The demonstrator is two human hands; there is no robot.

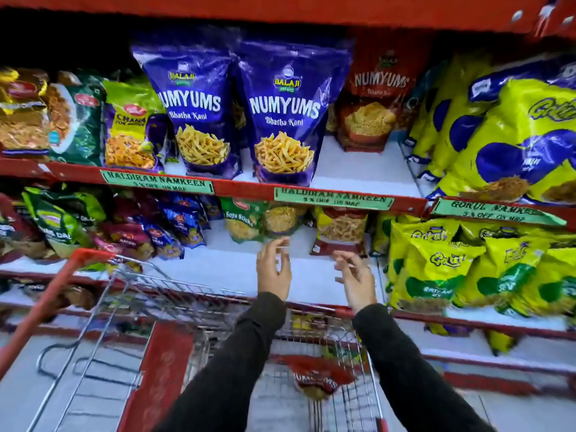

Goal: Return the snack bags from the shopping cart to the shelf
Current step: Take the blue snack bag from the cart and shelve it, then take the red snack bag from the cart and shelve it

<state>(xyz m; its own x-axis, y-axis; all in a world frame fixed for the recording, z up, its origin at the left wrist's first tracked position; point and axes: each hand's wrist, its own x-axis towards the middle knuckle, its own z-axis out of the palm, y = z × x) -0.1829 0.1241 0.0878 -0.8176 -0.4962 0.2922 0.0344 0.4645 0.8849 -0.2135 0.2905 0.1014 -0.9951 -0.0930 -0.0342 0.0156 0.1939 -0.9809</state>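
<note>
Two blue Numyums bags [285,116] stand upright at the front of the upper shelf [364,169], and a red Numyums bag [372,101] stands further back to their right. Below me, a red snack bag [316,380] lies in the wire shopping cart [174,294]. My left hand [273,269] and my right hand [357,280] hover in front of the middle shelf, above the cart, fingers spread and holding nothing. Both dark sleeves reach up from the bottom of the view.
Yellow Gokul bags [511,141] fill the right side of both shelves. Green and mixed Haldiram bags [131,129] crowd the left. A Soya Sticks bag [246,221] and a red-and-yellow bag [341,230] stand on the middle shelf behind my hands. Green price labels [333,198] line the red shelf edges.
</note>
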